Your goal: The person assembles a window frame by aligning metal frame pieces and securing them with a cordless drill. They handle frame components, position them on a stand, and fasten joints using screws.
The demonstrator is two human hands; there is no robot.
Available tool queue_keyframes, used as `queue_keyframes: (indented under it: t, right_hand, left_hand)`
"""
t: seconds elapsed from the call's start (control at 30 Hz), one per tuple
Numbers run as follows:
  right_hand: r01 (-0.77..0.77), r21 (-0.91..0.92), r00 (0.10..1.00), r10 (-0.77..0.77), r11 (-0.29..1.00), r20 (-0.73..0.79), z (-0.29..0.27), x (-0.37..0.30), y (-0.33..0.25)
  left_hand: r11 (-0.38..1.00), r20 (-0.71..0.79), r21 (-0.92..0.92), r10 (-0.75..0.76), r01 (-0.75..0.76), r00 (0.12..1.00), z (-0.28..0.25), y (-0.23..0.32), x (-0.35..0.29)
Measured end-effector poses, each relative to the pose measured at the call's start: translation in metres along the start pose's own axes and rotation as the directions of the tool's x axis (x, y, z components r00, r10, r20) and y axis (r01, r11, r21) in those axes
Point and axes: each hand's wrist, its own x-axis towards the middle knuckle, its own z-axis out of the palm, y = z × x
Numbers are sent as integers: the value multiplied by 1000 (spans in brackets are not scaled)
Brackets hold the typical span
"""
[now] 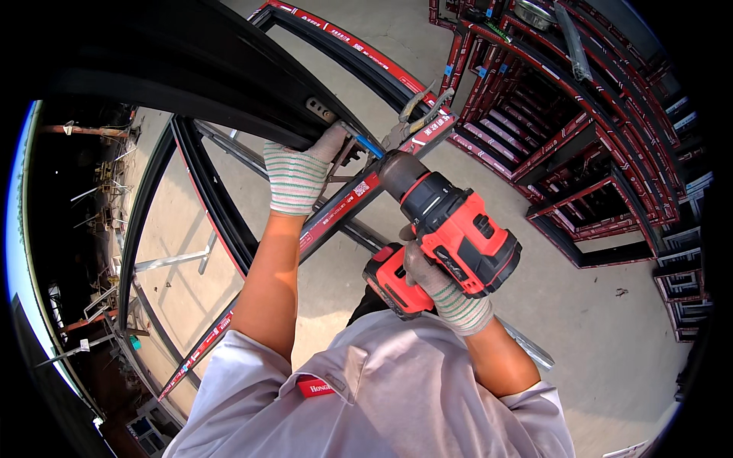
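The right hand's (426,273) grip is wrapped round the handle of a red-and-black cordless drill (458,223), held above the frame; tiny pale markings dot its collar. Its blue-sleeved bit (369,145) points toward the black profile (198,88). The left hand's (301,168) grip, gloved in striped knit, is curled at that profile's edge; with fingers partly hidden, I cannot tell how tightly. Red film (328,30) with white lettering covers the frame, plus 1 square code (360,188). The shirt (412,397) bears 1 red, white-lettered label (315,386).

The drill casing (475,238) looks smooth plastic, the shirt (427,393) matt cloth.
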Motion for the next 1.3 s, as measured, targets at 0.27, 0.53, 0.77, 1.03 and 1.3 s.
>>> queue_keyframes:
  t: [0.27, 0.53, 0.77, 1.03, 1.3]
  right_hand:
    - [-79, 92, 977, 95, 993, -190, -59, -35, -16]
    - [-106, 36, 913, 112, 994, -391, -112, -56, -15]
    - [-137, -80, 873, 82, 987, -481, -148, -72, -5]
    - [-171, 1, 859, 150, 985, -489, -172, -83, -1]
    - [-182, 33, 839, 173, 983, -515, -184, -93, 3]
  left_hand:
    - [995, -40, -15, -103, 103, 994, -5, -20, -9]
    - [971, -256, 240, 72, -9, 964, -4, -29, -37]
    - [750, 141, 521, 395, -408, 908, 59, 0, -100]
    - [513, 283, 785, 199, -346, 938, 152, -66, 6]
    - [573, 101, 813, -309, 101, 946, 163, -73, 39]
